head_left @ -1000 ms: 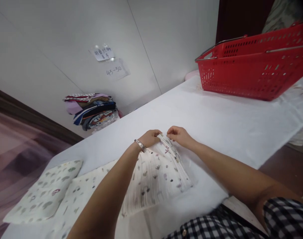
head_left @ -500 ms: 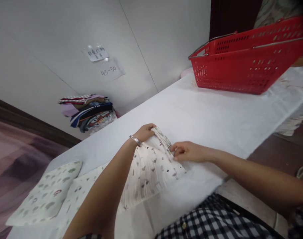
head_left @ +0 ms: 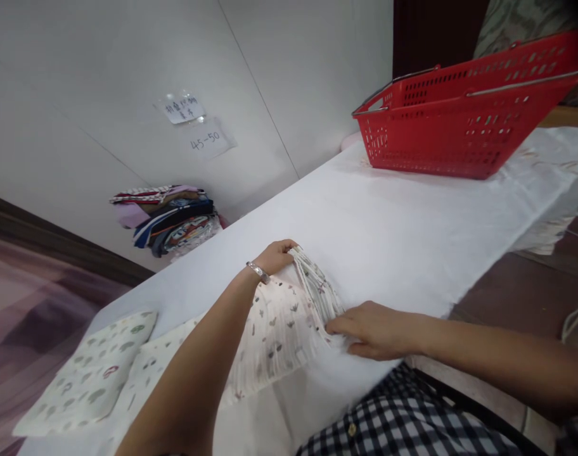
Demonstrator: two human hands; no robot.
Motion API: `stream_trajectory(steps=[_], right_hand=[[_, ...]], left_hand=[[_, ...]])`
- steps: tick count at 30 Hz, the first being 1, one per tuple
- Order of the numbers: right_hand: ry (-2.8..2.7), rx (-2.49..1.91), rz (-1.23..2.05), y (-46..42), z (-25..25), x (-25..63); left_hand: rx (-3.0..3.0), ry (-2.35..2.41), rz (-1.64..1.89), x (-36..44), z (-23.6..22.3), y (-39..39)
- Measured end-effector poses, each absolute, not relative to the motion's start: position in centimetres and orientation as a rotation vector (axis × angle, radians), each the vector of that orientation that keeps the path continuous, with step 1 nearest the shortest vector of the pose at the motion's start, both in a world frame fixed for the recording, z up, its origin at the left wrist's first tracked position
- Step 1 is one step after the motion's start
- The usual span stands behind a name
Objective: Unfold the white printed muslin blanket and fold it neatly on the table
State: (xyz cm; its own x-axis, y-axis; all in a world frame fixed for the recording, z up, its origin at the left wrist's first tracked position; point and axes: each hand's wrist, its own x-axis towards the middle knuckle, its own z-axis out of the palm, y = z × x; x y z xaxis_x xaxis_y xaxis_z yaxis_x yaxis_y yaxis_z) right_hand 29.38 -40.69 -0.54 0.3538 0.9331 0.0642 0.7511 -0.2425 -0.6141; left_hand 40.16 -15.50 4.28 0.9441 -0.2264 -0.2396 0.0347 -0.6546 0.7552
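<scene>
A white cloth with small printed plants (head_left: 277, 323) lies on the white-covered table in front of me, its right-hand edge turned over into a narrow pleated fold (head_left: 319, 285). At the far end of that fold my left hand (head_left: 276, 256), with a silver bracelet at the wrist, is closed with its fingertips on the fabric. My right hand (head_left: 372, 329) rests at the fold's near end, fingers stretched and thumb apart, fingertips touching the cloth's edge. A folded cloth with a larger leaf print (head_left: 87, 373) lies to the left, beside another patterned piece partly hidden by my left arm.
A red plastic basket (head_left: 431, 136) with metal handles stands at the table's back right. Against the wall is a stack of folded garments (head_left: 168, 215). Two handwritten paper notes (head_left: 208, 138) are taped above it. The table's right edge (head_left: 488, 282) drops to a brown floor.
The cloth's right edge has been turned over into a wider fold. My right hand has moved toward me along it, its curled fingers now stretched out. My left hand stays at the far end.
</scene>
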Motion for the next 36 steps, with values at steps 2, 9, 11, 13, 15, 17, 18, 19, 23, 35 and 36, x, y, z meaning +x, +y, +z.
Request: stream_trajectory(steps=[2,9,11,13,15,17,18,19,23,35,36], right_hand=[[-1.529,-2.082,0.411,-40.9,-0.5,29.9],[-1.41,-1.961,0.538,-42.0,0.4,30.2],[-1.278,-1.838,0.586,-42.2,0.0,29.3],[-1.11,-1.793,0.516,-42.3,-0.9,28.4],[-0.886,-1.805,0.439,-42.4,-2.1,27.9],[-0.649,-1.814,0.465,-42.3,-3.1,28.1],[-0.561,-1.801,0.495,-42.1,-3.5,28.3],[-0.51,-1.773,0.516,-42.0,-3.8,28.7],[-0.493,-1.61,0.535,-40.8,-4.2,30.5],[-0.363,-1.391,0.865,-39.2,-3.7,30.4],[-0.394,-1.389,0.918,-39.3,-3.5,30.2]], left_hand=[[2.251,-0.132,-0.402,40.1,4.3,-15.6],[2.231,-0.142,-0.402,40.2,3.9,-15.4],[2.218,-0.135,-0.384,40.2,3.6,-15.3],[2.198,-0.114,-0.357,40.3,3.4,-15.2],[2.18,-0.101,-0.345,40.3,3.3,-15.2],[2.182,-0.109,-0.351,40.2,3.3,-15.3],[2.187,-0.116,-0.354,40.2,3.4,-15.3],[2.192,-0.121,-0.36,40.2,3.4,-15.3],[2.196,-0.12,-0.368,40.1,3.6,-15.4],[2.208,-0.145,-0.325,40.3,3.1,-15.0],[2.203,-0.142,-0.335,40.3,3.1,-15.1]])
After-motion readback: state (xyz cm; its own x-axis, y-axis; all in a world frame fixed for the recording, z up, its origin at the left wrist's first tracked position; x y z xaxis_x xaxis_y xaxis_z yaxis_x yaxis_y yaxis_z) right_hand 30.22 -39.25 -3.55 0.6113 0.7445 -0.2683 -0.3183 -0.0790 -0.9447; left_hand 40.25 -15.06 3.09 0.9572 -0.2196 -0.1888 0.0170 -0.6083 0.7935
